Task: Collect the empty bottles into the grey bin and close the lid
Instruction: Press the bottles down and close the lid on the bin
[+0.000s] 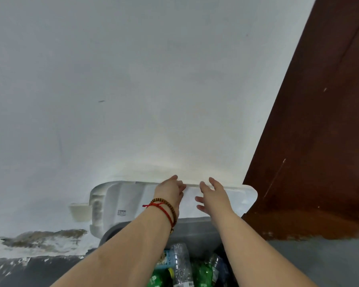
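Note:
The grey bin (pixel 195 230) stands below me against the wall. Inside it lie several empty plastic bottles (pixel 181 264), clear and green. Its white lid (pixel 129 201) stands upright, leaning back on the wall. My left hand (pixel 171 190), with a red string and a bead bracelet on the wrist, has its fingers curled over the lid's top edge. My right hand (pixel 212 196) is spread with straight fingers just in front of the lid's upper part, near the top edge; contact with the lid is not clear.
A white wall (pixel 133 90) fills most of the view, with peeling, stained paint at its foot on the left (pixel 42 239). A dark brown wooden door (pixel 319 141) rises on the right, close to the lid's corner. Grey floor (pixel 319 262) lies at the lower right.

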